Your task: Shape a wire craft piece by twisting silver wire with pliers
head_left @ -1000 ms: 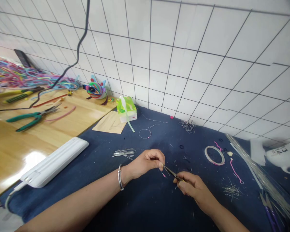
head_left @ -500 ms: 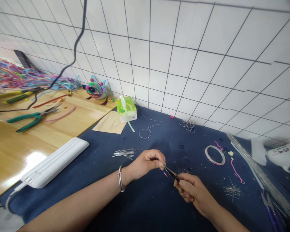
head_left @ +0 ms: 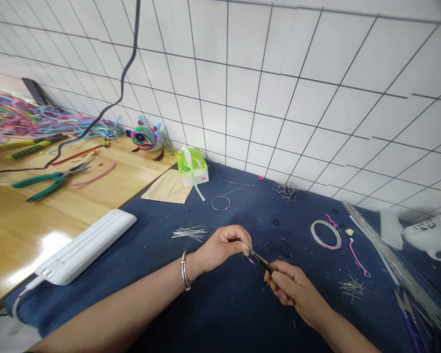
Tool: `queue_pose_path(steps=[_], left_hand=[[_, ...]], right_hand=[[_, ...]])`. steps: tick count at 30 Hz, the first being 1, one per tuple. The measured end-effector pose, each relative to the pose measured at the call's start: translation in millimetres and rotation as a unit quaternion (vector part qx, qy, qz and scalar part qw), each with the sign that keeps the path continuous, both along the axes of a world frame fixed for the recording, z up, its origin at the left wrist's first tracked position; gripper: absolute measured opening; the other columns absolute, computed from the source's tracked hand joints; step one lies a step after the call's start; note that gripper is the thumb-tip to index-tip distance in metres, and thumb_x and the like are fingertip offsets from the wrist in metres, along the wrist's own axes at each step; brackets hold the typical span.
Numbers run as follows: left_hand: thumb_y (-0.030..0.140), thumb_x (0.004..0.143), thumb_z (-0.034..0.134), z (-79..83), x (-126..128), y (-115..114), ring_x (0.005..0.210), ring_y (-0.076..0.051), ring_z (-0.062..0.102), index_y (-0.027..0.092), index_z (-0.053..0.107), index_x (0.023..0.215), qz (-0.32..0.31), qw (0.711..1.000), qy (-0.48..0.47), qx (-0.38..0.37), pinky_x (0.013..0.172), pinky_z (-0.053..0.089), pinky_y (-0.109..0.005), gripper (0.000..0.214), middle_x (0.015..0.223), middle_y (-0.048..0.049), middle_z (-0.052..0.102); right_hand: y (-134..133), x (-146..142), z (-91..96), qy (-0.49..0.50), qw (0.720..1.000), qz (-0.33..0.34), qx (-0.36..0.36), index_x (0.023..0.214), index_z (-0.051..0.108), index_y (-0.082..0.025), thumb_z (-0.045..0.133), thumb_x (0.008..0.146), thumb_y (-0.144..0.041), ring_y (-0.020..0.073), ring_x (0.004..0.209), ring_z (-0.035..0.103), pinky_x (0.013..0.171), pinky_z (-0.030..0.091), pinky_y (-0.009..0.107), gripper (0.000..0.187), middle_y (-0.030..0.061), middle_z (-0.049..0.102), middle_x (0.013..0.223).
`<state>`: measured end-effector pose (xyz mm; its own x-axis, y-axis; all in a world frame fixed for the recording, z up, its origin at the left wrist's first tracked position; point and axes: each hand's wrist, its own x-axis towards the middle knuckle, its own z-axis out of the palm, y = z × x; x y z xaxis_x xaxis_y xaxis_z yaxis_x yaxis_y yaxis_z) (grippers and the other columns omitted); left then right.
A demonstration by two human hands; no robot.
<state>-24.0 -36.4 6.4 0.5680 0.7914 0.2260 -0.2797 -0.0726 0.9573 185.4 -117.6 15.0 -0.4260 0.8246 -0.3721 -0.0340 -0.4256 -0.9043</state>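
My left hand (head_left: 233,245), a silver bangle at its wrist, pinches a thin wire between thumb and fingertips. A short pink piece (head_left: 251,261) hangs just below those fingertips. My right hand (head_left: 294,289) is closed around slim dark pliers (head_left: 261,261), whose narrow tips meet the wire at the left fingertips. Both hands are above the dark blue cloth (head_left: 220,304). Whether the jaws grip the wire is too small to tell. Beyond the left hand lies a bundle of short silver wires (head_left: 189,233), and farther back a thin wire ring (head_left: 221,203).
At right are a tape-like ring (head_left: 326,235), pink cord (head_left: 359,258), wire scraps (head_left: 353,288), long wires (head_left: 400,260), purple-handled scissors (head_left: 409,318) and a white mug (head_left: 426,235). At left lie a white power strip (head_left: 88,247) and green pliers (head_left: 55,181). A tiled wall (head_left: 242,88) stands behind.
The view has shifted slightly. Both hands keep nearly the same pose, with the plier tips still at the left fingertips.
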Motion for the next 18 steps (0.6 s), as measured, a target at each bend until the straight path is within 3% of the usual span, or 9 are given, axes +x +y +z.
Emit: queue_pose_path(steps=[9,18], left_hand=[[0.02,0.074,0.062,-1.6,-1.3,0.7,0.068,-0.012,0.055,0.011,0.06,0.071,-0.016,1.0,-0.005,-0.007,0.065,0.043,-0.026,0.01,0.074,-0.0054,0.059],[0.017,0.073,0.063,-2.6,-0.5,0.8,0.067,-0.012,0.055,0.011,0.06,0.071,-0.019,1.0,-0.015,-0.013,0.064,0.043,-0.026,0.008,0.072,-0.0051,0.058]], right_hand=[[-1.2,1.2,3.2,0.061,0.998,0.018,-0.03,0.087,0.054,-0.013,0.049,0.08,-0.042,0.0044,0.05,0.034,0.044,0.022,0.018,0.03,-0.0001,0.044,0.068],[0.0,5.4,1.3,0.034,0.999,0.036,-0.014,0.087,0.055,-0.013,0.051,0.079,-0.043,0.0043,0.05,0.035,0.046,0.022,0.018,0.031,-0.0008,0.044,0.066]])
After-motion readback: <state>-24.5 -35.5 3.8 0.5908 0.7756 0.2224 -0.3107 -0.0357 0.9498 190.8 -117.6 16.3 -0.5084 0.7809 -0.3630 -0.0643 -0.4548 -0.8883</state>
